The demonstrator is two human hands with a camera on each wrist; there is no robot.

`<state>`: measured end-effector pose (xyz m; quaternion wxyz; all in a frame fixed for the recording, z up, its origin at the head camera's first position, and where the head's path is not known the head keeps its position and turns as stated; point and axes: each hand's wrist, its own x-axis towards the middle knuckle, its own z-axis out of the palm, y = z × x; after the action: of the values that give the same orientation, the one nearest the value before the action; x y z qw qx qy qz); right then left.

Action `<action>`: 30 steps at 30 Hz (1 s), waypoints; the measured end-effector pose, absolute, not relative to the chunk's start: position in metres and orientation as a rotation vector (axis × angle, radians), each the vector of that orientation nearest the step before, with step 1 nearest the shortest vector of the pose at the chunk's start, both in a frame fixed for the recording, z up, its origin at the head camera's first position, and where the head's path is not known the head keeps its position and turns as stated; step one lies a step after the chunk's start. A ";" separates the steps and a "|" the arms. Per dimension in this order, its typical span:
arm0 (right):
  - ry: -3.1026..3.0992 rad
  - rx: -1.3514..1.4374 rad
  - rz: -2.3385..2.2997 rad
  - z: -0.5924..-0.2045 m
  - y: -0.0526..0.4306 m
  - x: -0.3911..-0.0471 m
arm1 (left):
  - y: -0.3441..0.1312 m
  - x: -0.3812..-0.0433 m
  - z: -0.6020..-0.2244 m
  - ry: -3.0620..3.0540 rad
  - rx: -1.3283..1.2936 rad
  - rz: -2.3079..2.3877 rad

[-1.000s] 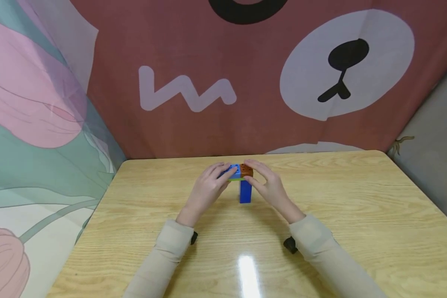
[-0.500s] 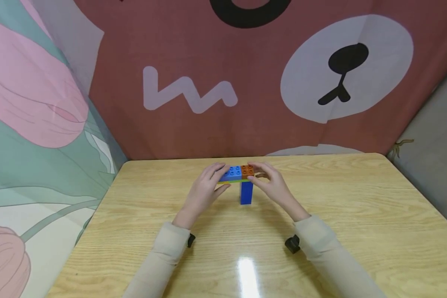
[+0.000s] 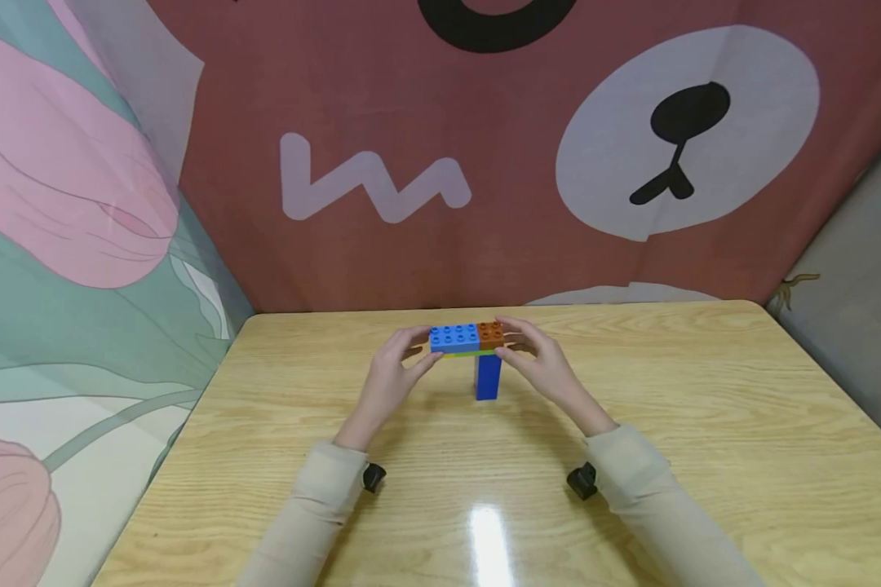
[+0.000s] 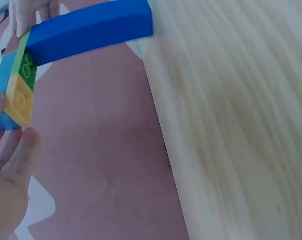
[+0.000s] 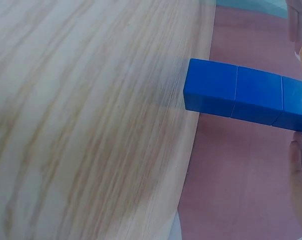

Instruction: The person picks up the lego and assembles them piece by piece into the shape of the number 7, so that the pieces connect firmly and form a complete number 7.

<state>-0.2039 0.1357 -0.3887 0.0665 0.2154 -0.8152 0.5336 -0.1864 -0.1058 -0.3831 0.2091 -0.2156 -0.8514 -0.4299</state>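
Note:
A light blue building brick [image 3: 453, 337] and a brown building brick [image 3: 491, 335] lie side by side on top of a dark blue column [image 3: 488, 377] of stacked bricks. The column stands upright under the right part, so the blue end overhangs to the left. Beneath the top bricks, the left wrist view shows a green piece [image 4: 26, 65] and a yellow piece [image 4: 20, 102] from below. My left hand [image 3: 391, 373] holds the blue brick's left end between thumb and fingers. At the opposite end, my right hand [image 3: 546, 371] pinches the brown brick, thumb in front.
The wooden table [image 3: 264, 424] carries the column, near its back edge. Behind it hangs a red-brown cloth [image 3: 382, 269] with a cartoon bear print. A flower-patterned cloth [image 3: 81, 342] is on the left. Each wrist wears a small black device [image 3: 582, 481].
My left hand has slid left off the top of the light blue brick to its end, uncovering the studs. My right hand stays at the brown brick, shifted slightly rightward.

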 end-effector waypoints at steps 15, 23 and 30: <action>-2.657 0.372 1.711 -0.385 0.135 -0.204 | -0.100 -0.190 -0.384 -2.481 -0.183 -1.708; -2.814 0.170 1.802 -0.392 0.136 -0.208 | -0.092 -0.192 -0.396 -2.562 -0.070 -1.806; -2.881 0.103 1.747 -0.398 0.134 -0.211 | -0.091 -0.193 -0.402 -2.631 -0.049 -1.842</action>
<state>-0.2114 0.1344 -0.3984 -0.1143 0.0303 -0.8491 0.5148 -0.1927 -0.0905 -0.4020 -0.0352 -0.0153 -0.8186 -0.5730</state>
